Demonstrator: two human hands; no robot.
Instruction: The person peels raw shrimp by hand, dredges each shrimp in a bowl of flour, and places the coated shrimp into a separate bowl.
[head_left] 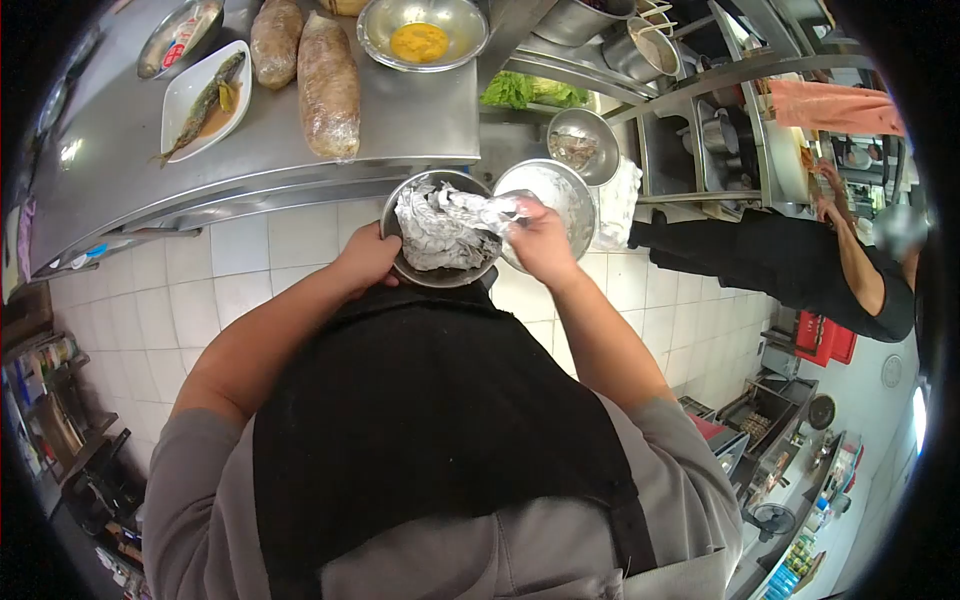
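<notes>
My left hand (371,256) is closed on the rim of a metal bowl (394,262), with the thumb on the upper edge. Inside that bowl lies a heap of crumpled, white-dusted grey pieces (440,235); their exact kind is unclear. My right hand (541,240) pinches a white-coated piece (480,210) over the bowl's right side, its fingertips slightly blurred. Directly under the right hand stands a second metal bowl (578,200) with white powder in it.
Beyond is a steel counter (420,120) with a fish on a white dish (168,120), plastic-wrapped rolls (328,85) and a bowl of beaten egg (375,30). A smaller bowl (605,160) sits behind the powder. At right stands another person (770,250) in black.
</notes>
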